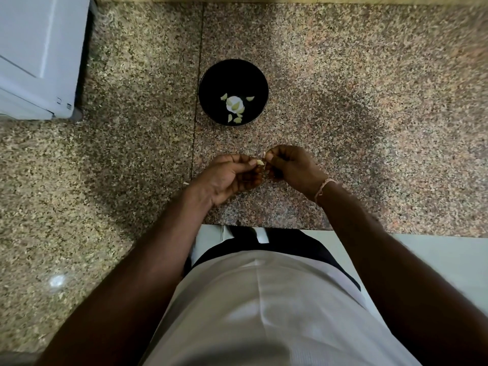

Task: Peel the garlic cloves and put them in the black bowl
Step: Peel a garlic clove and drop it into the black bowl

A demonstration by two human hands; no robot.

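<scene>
This looks like a home kitchen. A speckled granite counter [343, 83] fills most of the view, made of 2 slabs that meet at a dark seam [198, 107]. Just right of that seam sits a black bowl [233, 92] with peeled garlic cloves [239, 106] in it, a sign of food being prepared. Well to the left of the bowl stands a white appliance [37, 56], cut off by the edge. Below the counter's near edge, pale floor [435, 262] shows.
</scene>
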